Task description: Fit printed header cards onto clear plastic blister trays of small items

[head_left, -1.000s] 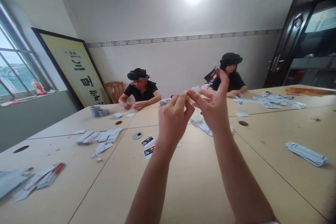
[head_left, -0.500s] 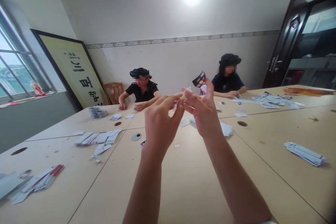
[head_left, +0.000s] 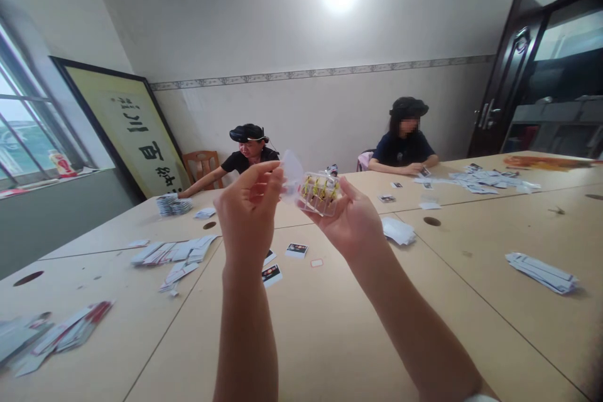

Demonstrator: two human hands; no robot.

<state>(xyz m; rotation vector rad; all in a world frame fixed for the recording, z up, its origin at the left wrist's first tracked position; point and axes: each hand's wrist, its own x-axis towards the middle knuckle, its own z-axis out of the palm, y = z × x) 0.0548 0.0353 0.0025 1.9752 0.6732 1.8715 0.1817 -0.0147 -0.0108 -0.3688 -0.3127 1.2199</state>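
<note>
Both hands up over the counter (head_left: 358,339), clear sleeve and printed card held between them.

Beyond the fingers: two seated people in dark tops, loose cards (head_left: 296,250) and white stacks (head_left: 398,230) scattered under the raised hands, another stack (head_left: 541,272) well off to the right of them. Nothing between camera and hands except own forearms. Right hand (head_left: 351,220) palm up, fingers curled under and gripping the card (head_left: 319,193), long axis running left-right, tilted slightly down to the right. Left hand (head_left: 247,213) pinching the clear sleeve (head_left: 292,171) at thumb and forefinger, just touching the card's left end. Half a second ago: fingertips bunched together, card edge-on and hardly seen; now turned face toward camera, hands lower and further left.
</note>
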